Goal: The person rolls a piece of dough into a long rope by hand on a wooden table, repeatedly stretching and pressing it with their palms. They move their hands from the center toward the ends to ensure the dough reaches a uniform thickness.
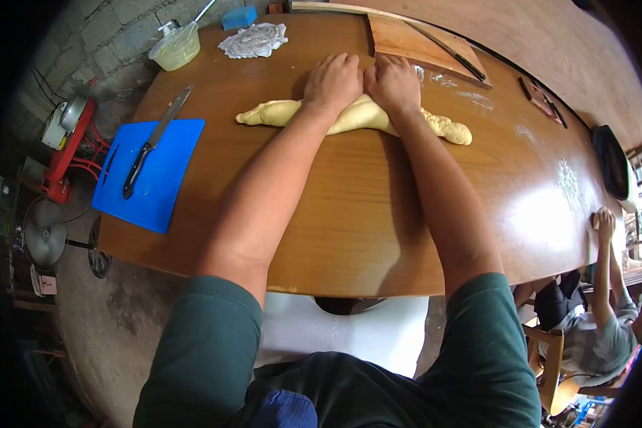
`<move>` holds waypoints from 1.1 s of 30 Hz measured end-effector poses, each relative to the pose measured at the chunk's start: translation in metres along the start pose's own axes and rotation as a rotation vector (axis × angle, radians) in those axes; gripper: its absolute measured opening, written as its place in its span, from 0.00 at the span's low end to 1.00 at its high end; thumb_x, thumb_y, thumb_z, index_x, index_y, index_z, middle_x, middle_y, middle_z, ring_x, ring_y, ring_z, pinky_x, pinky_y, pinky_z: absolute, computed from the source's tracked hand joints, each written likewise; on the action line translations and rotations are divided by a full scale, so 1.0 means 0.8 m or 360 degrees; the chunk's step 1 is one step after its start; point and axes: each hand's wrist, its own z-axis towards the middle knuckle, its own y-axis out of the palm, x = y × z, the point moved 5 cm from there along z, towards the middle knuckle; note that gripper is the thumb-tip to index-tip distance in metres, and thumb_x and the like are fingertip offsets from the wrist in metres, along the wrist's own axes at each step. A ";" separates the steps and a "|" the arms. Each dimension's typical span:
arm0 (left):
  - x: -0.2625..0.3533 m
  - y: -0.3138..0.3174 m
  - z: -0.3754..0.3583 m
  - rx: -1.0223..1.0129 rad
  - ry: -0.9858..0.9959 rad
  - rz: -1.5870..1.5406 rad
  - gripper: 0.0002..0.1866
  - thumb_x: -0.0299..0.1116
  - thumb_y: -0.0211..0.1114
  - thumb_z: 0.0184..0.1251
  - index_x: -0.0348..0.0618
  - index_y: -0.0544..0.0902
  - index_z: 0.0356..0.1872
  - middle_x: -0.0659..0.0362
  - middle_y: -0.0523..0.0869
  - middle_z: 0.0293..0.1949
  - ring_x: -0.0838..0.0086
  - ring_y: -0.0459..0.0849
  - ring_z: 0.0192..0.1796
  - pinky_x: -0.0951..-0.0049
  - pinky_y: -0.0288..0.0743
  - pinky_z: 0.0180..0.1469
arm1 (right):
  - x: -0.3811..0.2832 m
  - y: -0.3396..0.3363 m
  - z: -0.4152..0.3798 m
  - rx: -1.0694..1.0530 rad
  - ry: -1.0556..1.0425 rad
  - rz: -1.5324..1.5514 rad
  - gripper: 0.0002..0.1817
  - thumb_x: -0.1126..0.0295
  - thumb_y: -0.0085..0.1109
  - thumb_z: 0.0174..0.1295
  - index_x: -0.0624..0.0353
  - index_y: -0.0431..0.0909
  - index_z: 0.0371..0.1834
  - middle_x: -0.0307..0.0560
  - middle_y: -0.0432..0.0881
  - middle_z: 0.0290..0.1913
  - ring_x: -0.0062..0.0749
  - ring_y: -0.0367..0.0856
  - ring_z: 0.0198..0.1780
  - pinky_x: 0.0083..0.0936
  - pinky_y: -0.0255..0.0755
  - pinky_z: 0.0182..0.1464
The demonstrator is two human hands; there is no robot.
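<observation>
A long, lumpy roll of pale yellow dough [362, 118] lies crosswise on the wooden table [321, 214]. Both hands rest on its middle, side by side and nearly touching. My left hand [334, 82] has its fingers curled over the far side of the dough. Just to its right, my right hand [394, 84] grips the roll the same way, fingers bent. The hands hide part of the middle. One tapered end sticks out to the left, and a knobbly end reaches out to the right.
To the left, a knife [150, 146] lies on a blue cutting board [170, 192]. Farther back are a tub [176, 50], crumpled plastic [253, 41] and a blue sponge [240, 17]. A wooden board [399, 46] holds another knife [453, 53]. A co-worker [599, 321] sits at right.
</observation>
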 end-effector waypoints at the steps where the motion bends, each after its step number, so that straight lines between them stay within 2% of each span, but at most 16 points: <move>1: 0.005 -0.006 -0.008 -0.0010 0.0007 -0.0036 0.09 0.35 0.61 0.72 0.41 0.85 0.38 0.49 0.91 0.44 0.49 0.88 0.52 0.46 0.82 0.55 | -0.002 -0.006 -0.009 -0.0125 0.0072 0.0004 0.19 0.57 0.54 0.72 0.59 0.89 0.46 0.55 0.92 0.49 0.51 0.86 0.60 0.43 0.76 0.68; 3: 0.018 -0.028 -0.021 0.0045 0.0051 -0.0040 0.09 0.35 0.61 0.71 0.42 0.83 0.38 0.50 0.90 0.41 0.49 0.88 0.49 0.45 0.81 0.55 | -0.015 -0.029 -0.029 -0.0087 0.0100 0.0007 0.20 0.56 0.51 0.73 0.58 0.88 0.48 0.54 0.91 0.54 0.50 0.85 0.62 0.45 0.75 0.68; 5: 0.025 -0.034 -0.036 -0.0377 -0.0146 0.0045 0.15 0.41 0.56 0.77 0.42 0.86 0.46 0.49 0.91 0.53 0.49 0.87 0.62 0.45 0.78 0.66 | -0.023 -0.042 -0.049 -0.0283 0.0245 -0.0029 0.22 0.55 0.48 0.74 0.57 0.87 0.52 0.54 0.90 0.57 0.49 0.85 0.64 0.46 0.74 0.69; 9: 0.036 -0.049 -0.073 -0.0516 -0.0270 0.0130 0.24 0.49 0.47 0.84 0.45 0.87 0.58 0.51 0.85 0.71 0.51 0.78 0.77 0.44 0.68 0.79 | -0.028 -0.043 -0.097 -0.0132 0.0206 -0.0051 0.26 0.52 0.43 0.77 0.57 0.87 0.55 0.54 0.89 0.63 0.50 0.83 0.67 0.49 0.68 0.75; 11: 0.044 -0.060 -0.091 -0.0807 -0.0453 0.0114 0.30 0.54 0.40 0.87 0.48 0.86 0.65 0.56 0.73 0.82 0.53 0.66 0.85 0.43 0.59 0.85 | -0.036 -0.061 -0.124 -0.0086 0.0193 -0.0084 0.27 0.50 0.40 0.79 0.58 0.87 0.54 0.56 0.89 0.62 0.53 0.84 0.66 0.50 0.66 0.75; 12: 0.049 -0.066 -0.098 -0.0801 -0.0448 0.0100 0.30 0.54 0.40 0.87 0.48 0.86 0.65 0.56 0.73 0.82 0.53 0.66 0.85 0.43 0.59 0.85 | -0.045 -0.081 -0.132 -0.0299 0.0242 -0.0055 0.28 0.50 0.40 0.80 0.59 0.86 0.54 0.57 0.90 0.59 0.54 0.85 0.64 0.51 0.67 0.75; 13: 0.053 -0.073 -0.106 -0.0784 -0.0391 0.0084 0.30 0.54 0.41 0.87 0.48 0.87 0.64 0.54 0.78 0.79 0.52 0.71 0.82 0.43 0.62 0.83 | -0.050 -0.094 -0.143 -0.0508 0.0290 -0.0026 0.29 0.49 0.39 0.80 0.60 0.86 0.53 0.58 0.91 0.57 0.56 0.85 0.63 0.51 0.67 0.74; 15: 0.063 -0.099 -0.116 -0.0755 -0.0329 0.0064 0.30 0.55 0.41 0.87 0.48 0.87 0.64 0.53 0.82 0.75 0.51 0.75 0.79 0.44 0.64 0.82 | -0.060 -0.119 -0.160 -0.0474 0.0249 -0.0047 0.29 0.49 0.40 0.81 0.61 0.86 0.52 0.60 0.92 0.52 0.59 0.86 0.60 0.53 0.68 0.72; 17: 0.082 -0.133 -0.130 -0.1100 -0.0208 0.0022 0.30 0.55 0.43 0.87 0.46 0.86 0.66 0.49 0.88 0.67 0.50 0.82 0.72 0.47 0.68 0.79 | -0.071 -0.140 -0.179 -0.0463 0.0184 -0.0091 0.27 0.50 0.43 0.80 0.62 0.85 0.50 0.62 0.91 0.50 0.60 0.86 0.58 0.54 0.70 0.70; 21: 0.091 -0.171 -0.169 -0.0979 -0.0046 -0.0064 0.27 0.53 0.52 0.85 0.44 0.86 0.65 0.46 0.91 0.59 0.49 0.87 0.63 0.47 0.73 0.75 | -0.092 -0.183 -0.216 -0.0448 0.0074 -0.0173 0.26 0.49 0.44 0.79 0.62 0.84 0.48 0.63 0.91 0.47 0.60 0.87 0.56 0.52 0.72 0.68; 23: 0.102 -0.200 -0.194 -0.0507 0.0263 -0.0164 0.21 0.45 0.62 0.80 0.41 0.89 0.60 0.43 0.92 0.56 0.49 0.89 0.61 0.47 0.76 0.72 | -0.104 -0.206 -0.240 -0.0319 -0.0073 -0.0248 0.22 0.52 0.51 0.76 0.62 0.83 0.46 0.60 0.90 0.44 0.59 0.87 0.55 0.50 0.74 0.67; 27: 0.125 -0.277 -0.243 -0.0107 0.0478 -0.0247 0.16 0.38 0.67 0.75 0.40 0.91 0.55 0.45 0.94 0.50 0.48 0.90 0.56 0.49 0.79 0.69 | -0.125 -0.277 -0.268 -0.0311 -0.0217 -0.0179 0.15 0.59 0.59 0.71 0.61 0.82 0.45 0.57 0.89 0.42 0.55 0.87 0.53 0.47 0.76 0.66; 29: 0.131 -0.305 -0.252 -0.0406 0.0341 -0.0429 0.14 0.34 0.67 0.73 0.39 0.91 0.52 0.45 0.94 0.48 0.48 0.90 0.56 0.53 0.80 0.67 | -0.109 -0.299 -0.274 -0.0495 -0.0098 0.0280 0.08 0.67 0.63 0.67 0.60 0.82 0.43 0.53 0.89 0.42 0.53 0.87 0.51 0.46 0.78 0.63; 30: 0.135 -0.317 -0.241 -0.0815 0.0206 -0.0297 0.14 0.34 0.66 0.73 0.38 0.91 0.52 0.44 0.93 0.48 0.48 0.90 0.54 0.54 0.82 0.63 | -0.102 -0.307 -0.273 -0.0268 -0.0076 0.0264 0.07 0.68 0.64 0.66 0.58 0.82 0.42 0.50 0.89 0.41 0.51 0.87 0.50 0.45 0.81 0.58; 31: 0.139 -0.315 -0.244 -0.0818 0.0194 -0.0294 0.14 0.34 0.66 0.73 0.38 0.91 0.52 0.44 0.93 0.48 0.48 0.90 0.54 0.54 0.82 0.63 | -0.107 -0.313 -0.270 -0.0276 -0.0082 0.0272 0.07 0.68 0.64 0.66 0.58 0.82 0.42 0.50 0.89 0.41 0.51 0.87 0.50 0.45 0.81 0.58; 33: 0.148 -0.337 -0.238 -0.0178 0.0219 -0.0611 0.10 0.32 0.67 0.70 0.37 0.91 0.42 0.46 0.94 0.43 0.47 0.90 0.47 0.50 0.82 0.58 | -0.110 -0.324 -0.261 -0.0289 0.0035 0.0322 0.06 0.68 0.65 0.66 0.58 0.83 0.41 0.48 0.89 0.41 0.52 0.87 0.50 0.46 0.82 0.55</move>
